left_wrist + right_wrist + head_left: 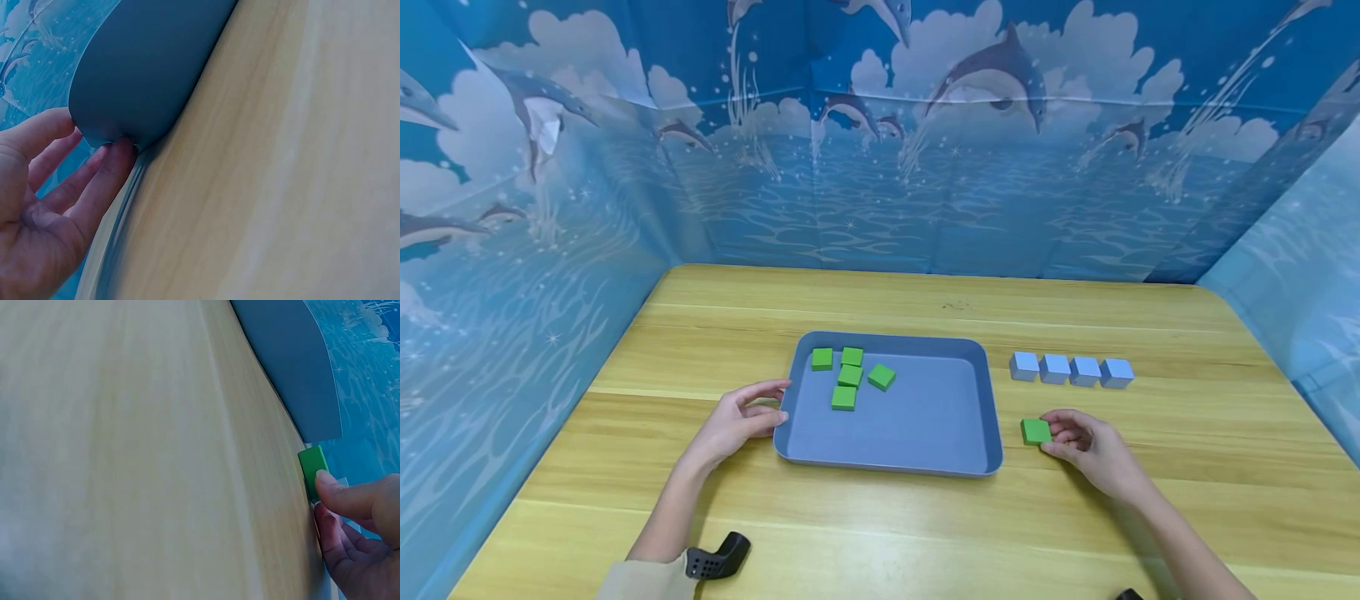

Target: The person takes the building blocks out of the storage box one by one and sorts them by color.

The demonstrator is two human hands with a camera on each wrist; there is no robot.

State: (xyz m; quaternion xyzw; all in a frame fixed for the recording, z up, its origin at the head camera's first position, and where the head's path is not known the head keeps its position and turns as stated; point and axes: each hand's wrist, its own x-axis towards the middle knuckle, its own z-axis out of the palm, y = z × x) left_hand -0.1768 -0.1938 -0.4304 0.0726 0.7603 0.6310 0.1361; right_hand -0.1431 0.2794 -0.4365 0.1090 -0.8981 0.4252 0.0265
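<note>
My right hand (pixel 1099 460) pinches a flat green block (pixel 1036 432) between thumb and fingers, to the right of the tray. In the right wrist view the thumb presses one face of that green block (pixel 314 469); I cannot tell whether it touches the table. At the tray's left side my left hand (pixel 733 422) holds the rim of the blue-grey tray (pixel 925 417) with thumb and fingertips. The left wrist view shows the fingers (pixel 119 159) against the tray's outer wall (pixel 144 69). Several green blocks (pixel 850 375) lie in the tray's left half, some touching.
Several light blue cubes (pixel 1055 369) stand in a row behind my right hand. All this is on a wooden table (pixel 880 533), with a dolphin-print cloth (pixel 880 192) hanging behind and at both sides. A black strapped device (pixel 718 558) sits at my left wrist.
</note>
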